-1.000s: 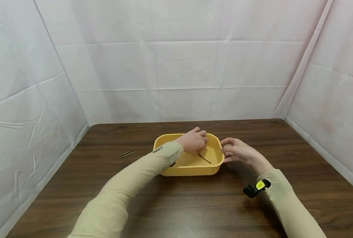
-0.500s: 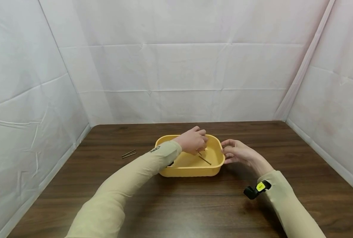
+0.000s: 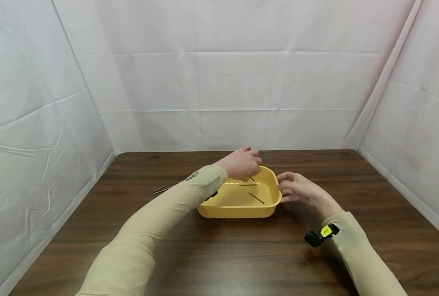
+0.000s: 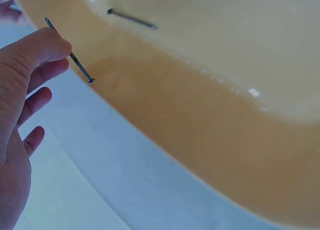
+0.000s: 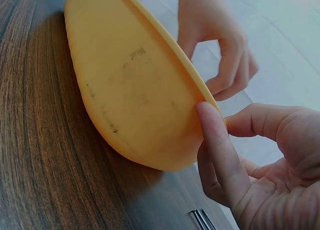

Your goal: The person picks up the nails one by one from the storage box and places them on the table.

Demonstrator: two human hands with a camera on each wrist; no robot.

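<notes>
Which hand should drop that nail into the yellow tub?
Probably the left hand: it already pinches the nail above the yellow tub. The right hand only holds the tub's rim.

yellow tub (image 3: pixel 237 209) (faintly smudged outside), dark grey nails (image 3: pixel 256 197), dark brown wood-grain bench (image 3: pixel 241 255), beige sleeves (image 3: pixel 156 222).
</notes>
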